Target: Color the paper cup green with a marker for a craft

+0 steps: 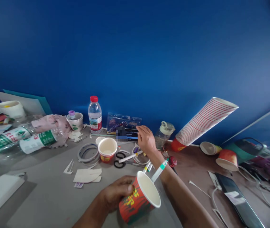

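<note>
My left hand [116,193] is wrapped round a red paper cup [138,199] with a white inside, held tilted near the table's front edge. My right hand [146,139] reaches far across the table, fingers curled down onto a dark package [128,133] by the blue wall; whether it grips the package is unclear. Under that forearm lie several pens [159,170], black-handled scissors [120,160] and a white stick [130,156]. Another red paper cup [107,149] stands upright just left of the right hand.
A red-capped water bottle [95,114] stands at the back. A leaning stack of paper cups [203,122] is at right, with loose cups [227,159] beside it. Empty plastic bottles [30,139] lie at left. Paper scraps [87,175], tape rings [87,152], a clear jar [163,134].
</note>
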The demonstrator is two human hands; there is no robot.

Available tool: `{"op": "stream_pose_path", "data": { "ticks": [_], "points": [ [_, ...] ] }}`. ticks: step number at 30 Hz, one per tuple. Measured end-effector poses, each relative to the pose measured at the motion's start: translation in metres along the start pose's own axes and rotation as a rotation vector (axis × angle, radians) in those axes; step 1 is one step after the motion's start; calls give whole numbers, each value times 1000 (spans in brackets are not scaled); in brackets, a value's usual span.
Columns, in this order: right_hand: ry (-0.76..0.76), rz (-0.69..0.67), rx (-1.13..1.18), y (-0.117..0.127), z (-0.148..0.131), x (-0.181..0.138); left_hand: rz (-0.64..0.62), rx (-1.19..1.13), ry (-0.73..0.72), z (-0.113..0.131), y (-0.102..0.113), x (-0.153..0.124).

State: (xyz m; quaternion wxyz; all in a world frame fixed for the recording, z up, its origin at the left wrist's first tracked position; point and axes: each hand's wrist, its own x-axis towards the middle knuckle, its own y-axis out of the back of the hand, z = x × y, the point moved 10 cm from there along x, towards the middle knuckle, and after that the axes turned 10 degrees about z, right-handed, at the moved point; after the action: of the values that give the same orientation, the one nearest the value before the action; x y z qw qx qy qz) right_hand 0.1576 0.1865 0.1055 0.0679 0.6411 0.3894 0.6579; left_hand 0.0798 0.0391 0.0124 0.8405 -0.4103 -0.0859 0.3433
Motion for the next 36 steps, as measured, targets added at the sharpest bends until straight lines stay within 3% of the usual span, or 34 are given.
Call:
{"op": "stream_pose_path", "data": {
  "ticks": [6, 14, 23, 26, 31, 36],
  "points": [
    [163, -224, -109, -40, -30, 8, -23, -15, -6, 1, -1, 2],
    [75, -386, -227, -69, -17, 8, 9, -41, -17, 1, 2, 1],
    [24, -491, -117, -70, -17, 20, 38, -52, -9, -7, 16, 4],
    [69, -584, -35, -69, -17, 13, 5, -79, -11, -5, 10, 3],
    [145, -888, 181, -79, -20, -14, 27, -89, -17, -5, 11, 3],
    [104, -907, 189, -89, -18, -11, -8, -72, -9, -4, 6, 1]
  ]
}}
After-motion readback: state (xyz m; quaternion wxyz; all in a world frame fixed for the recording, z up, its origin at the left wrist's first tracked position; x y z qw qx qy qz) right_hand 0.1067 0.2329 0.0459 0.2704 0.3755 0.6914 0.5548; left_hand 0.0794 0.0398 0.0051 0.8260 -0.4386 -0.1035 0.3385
